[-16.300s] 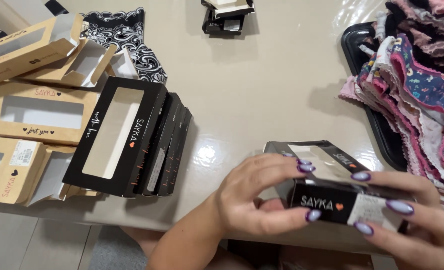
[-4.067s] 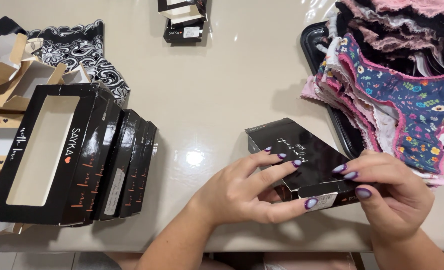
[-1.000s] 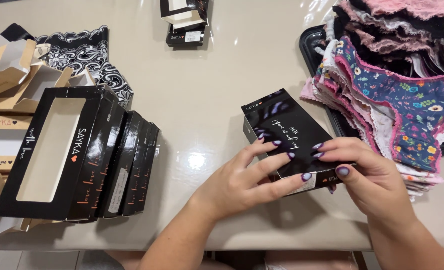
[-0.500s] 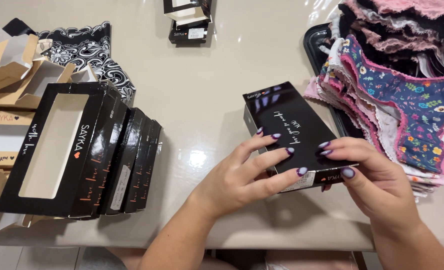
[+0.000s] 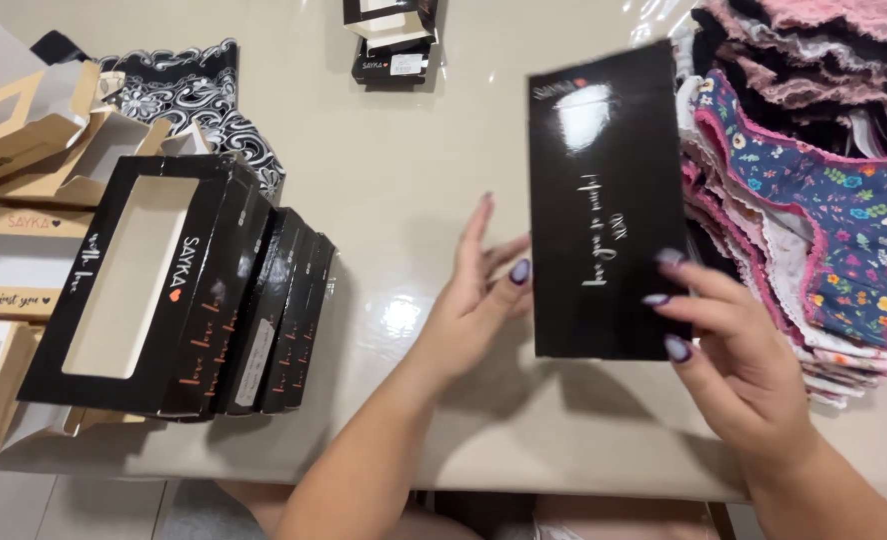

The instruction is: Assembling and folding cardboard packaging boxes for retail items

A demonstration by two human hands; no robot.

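A flat black cardboard box (image 5: 604,200) with pale lettering is raised upright above the table. My right hand (image 5: 734,350) grips its lower right corner with fingers on the front. My left hand (image 5: 479,300) is at its left edge, fingers spread and thumb touching the edge. To the left stands a row of several finished black window boxes (image 5: 184,290) leaning against each other.
Tan window boxes (image 5: 24,180) are heaped at the far left by a black and white patterned cloth (image 5: 199,100). A pile of lacy, floral underwear (image 5: 814,160) fills a dark tray at right. More small boxes (image 5: 389,40) lie at the table's far side.
The black box has been lifted from low over the table and turned upright, its flat face now toward me. My left hand has loosened to an open touch on its edge.
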